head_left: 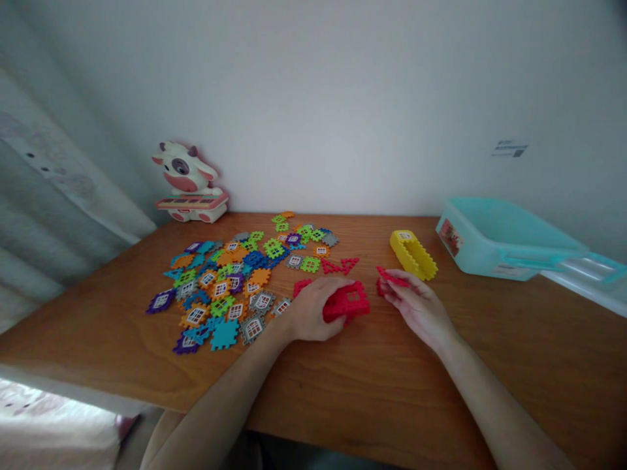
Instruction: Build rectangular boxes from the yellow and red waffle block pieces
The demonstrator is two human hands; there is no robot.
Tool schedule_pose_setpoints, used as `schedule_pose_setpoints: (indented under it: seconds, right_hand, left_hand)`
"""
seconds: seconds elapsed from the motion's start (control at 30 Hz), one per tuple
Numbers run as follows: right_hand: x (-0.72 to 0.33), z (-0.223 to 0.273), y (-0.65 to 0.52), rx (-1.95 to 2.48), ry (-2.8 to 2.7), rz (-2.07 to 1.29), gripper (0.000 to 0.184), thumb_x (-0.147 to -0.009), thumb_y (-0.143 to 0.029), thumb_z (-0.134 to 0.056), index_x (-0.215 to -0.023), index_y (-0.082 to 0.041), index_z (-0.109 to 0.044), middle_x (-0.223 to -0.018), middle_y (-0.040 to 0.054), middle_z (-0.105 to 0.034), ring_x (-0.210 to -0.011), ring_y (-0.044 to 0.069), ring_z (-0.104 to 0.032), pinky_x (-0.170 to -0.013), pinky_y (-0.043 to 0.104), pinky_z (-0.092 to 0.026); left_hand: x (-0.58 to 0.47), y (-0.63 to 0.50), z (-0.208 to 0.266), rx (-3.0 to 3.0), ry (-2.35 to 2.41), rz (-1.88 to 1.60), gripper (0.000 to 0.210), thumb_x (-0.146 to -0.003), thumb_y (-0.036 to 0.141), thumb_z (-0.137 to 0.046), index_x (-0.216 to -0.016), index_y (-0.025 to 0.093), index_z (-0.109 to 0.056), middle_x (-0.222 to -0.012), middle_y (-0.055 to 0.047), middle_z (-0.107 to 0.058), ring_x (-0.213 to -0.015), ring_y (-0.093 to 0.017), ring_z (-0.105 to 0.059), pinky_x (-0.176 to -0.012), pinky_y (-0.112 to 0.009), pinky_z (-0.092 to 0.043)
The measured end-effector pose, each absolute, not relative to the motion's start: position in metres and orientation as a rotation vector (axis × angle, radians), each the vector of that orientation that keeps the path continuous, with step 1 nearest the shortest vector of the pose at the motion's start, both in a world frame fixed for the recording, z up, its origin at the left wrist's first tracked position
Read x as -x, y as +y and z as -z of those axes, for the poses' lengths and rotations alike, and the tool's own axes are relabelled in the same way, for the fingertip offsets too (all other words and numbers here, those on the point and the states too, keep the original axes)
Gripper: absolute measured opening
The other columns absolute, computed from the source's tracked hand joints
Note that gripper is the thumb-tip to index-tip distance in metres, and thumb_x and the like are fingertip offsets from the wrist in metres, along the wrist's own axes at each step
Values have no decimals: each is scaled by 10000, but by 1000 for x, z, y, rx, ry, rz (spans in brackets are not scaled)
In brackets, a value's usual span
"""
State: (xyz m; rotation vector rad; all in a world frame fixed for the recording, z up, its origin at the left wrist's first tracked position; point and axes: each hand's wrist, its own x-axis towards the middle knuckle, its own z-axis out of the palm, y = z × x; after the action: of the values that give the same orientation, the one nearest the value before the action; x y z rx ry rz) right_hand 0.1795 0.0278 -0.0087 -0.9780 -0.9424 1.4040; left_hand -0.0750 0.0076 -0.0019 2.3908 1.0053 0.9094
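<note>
My left hand (318, 310) is wrapped round a red block assembly (350, 300) made of joined toothed pieces with window openings; part of it is hidden under the fingers. To its right, my right hand (416, 303) pinches a red building piece (392, 277) between thumb and fingers. Another bit of red shows just under those fingers, and I cannot tell whether it is a separate piece. Red triangular pieces (339, 266) lie on the table just beyond the left hand. Behind the right hand rests a yellow block assembly (414, 254), long and hollow.
A spread of colourful toothed building pieces (225, 334) covers the left-centre of the wooden table (313, 391). A cow-shaped toy keyboard (191, 186) stands at the back left against the wall. At the right sits a turquoise plastic bin (509, 251), with a clear lid (597, 274) beside it.
</note>
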Motion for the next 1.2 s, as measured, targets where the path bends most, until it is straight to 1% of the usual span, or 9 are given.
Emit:
schedule_pose_setpoints:
  seconds: [0.17, 0.3, 0.43, 0.57, 0.73, 0.83, 0.97, 1.1, 1.2]
  right_hand:
    - [-175, 7, 26, 978, -969, -1486, 424, -601, -372, -909, -996, -273, -792, -1162, 59, -742, -907, 193, -687, -811, 326, -569]
    - [-174, 4, 25, 996, -979, -1451, 345, -673, -461, -882, -916, -239, -777, -965, 41, -744, -766, 146, -646, -687, 276, -533]
    - [-174, 4, 25, 1006, -966, -1435, 537, -627, -396, -930, -1108, -299, -711, -948, -1, -741, -722, 123, -633, -651, 259, -504]
    - [-173, 7, 25, 1050, -984, -1491, 464, -603, -401, -937, -983, -243, -724, -951, 24, -738, -724, 127, -632, -642, 261, -501]
    - [-169, 12, 23, 1099, -1000, -1549, 462, -609, -408, -932, -981, -232, -721, -856, 6, -699, -673, 113, -590, -584, 241, -458]
    - [-168, 12, 23, 1112, -1021, -1546, 395, -618, -445, -919, -849, -205, -706, -752, -14, -633, -601, 88, -505, -514, 221, -382]
    - [-167, 7, 22, 1145, -1041, -1545, 412, -616, -487, -911, -751, -193, -656, -659, -31, -558, -536, 74, -414, -448, 219, -260]
    - [-163, 4, 17, 1122, -1052, -1571, 456, -586, -488, -929, -769, -201, -626, -666, -36, -563, -556, 82, -464, -472, 219, -312]
    - [-159, 8, 14, 1119, -1126, -1556, 445, -646, -522, -891, -785, -205, -612, -674, -28, -580, -581, 102, -515, -498, 234, -359]
  left_hand:
    - [73, 5, 3, -2509, 995, -879, 694, -762, 261, -703, -1422, 208, -495, -1388, -125, -610, -1259, -289, -592, -1114, -459, -468]
    - [68, 3, 3, -2530, 1006, -905, 616, -803, 398, -753, -1353, 200, -560, -1279, -117, -666, -1156, -270, -647, -1039, -424, -527]
    - [67, 3, 4, -2517, 1049, -942, 545, -852, 543, -713, -1268, 200, -633, -1208, -114, -678, -1125, -253, -658, -1005, -399, -548]
    - [69, 4, 4, -2552, 1107, -956, 601, -859, 509, -704, -1349, 176, -598, -1224, -135, -636, -1127, -256, -640, -1007, -409, -546]
    - [66, 0, 2, -2602, 1123, -862, 608, -863, 534, -682, -1353, 186, -598, -1231, -140, -626, -1127, -265, -636, -1002, -418, -546]
    - [63, -1, 3, -2566, 1164, -823, 613, -867, 596, -660, -1320, 188, -600, -1243, -134, -666, -1124, -274, -657, -1003, -429, -549]
    - [63, 1, 4, -2536, 1200, -940, 572, -855, 526, -697, -1295, 175, -591, -1237, -128, -691, -1139, -284, -660, -1025, -442, -539]
    - [66, 4, 6, -2537, 1204, -1127, 567, -812, 439, -750, -1291, 184, -586, -1225, -111, -702, -1131, -265, -667, -1026, -417, -545]
    - [68, 7, 9, -2594, 1172, -1176, 608, -820, 461, -755, -1335, 196, -570, -1253, -116, -687, -1141, -263, -666, -1012, -418, -555]
